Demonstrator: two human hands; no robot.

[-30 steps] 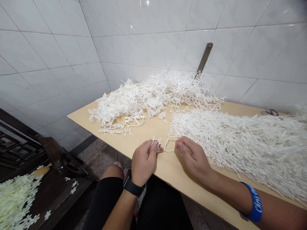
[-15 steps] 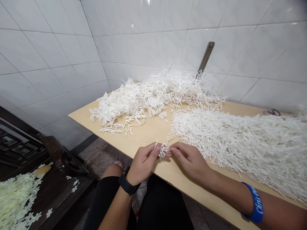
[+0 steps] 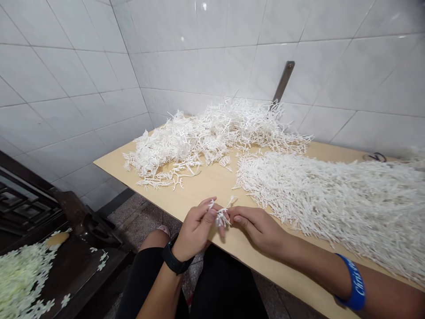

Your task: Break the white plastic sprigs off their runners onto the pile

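Right at the near tabletop (image 3: 212, 186) edge, small white sprig (image 3: 220, 215) pinched between both sets of fingers, left hand (image 3: 196, 230) and right hand (image 3: 260, 228) meeting tip to tip, equally close, stem rising obliquely up-right toward the right-hand heap (image 3: 332, 199).

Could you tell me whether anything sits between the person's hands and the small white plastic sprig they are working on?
Nothing visible does: the left hand and right hand both pinch the white plastic sprig directly above the table's edge.
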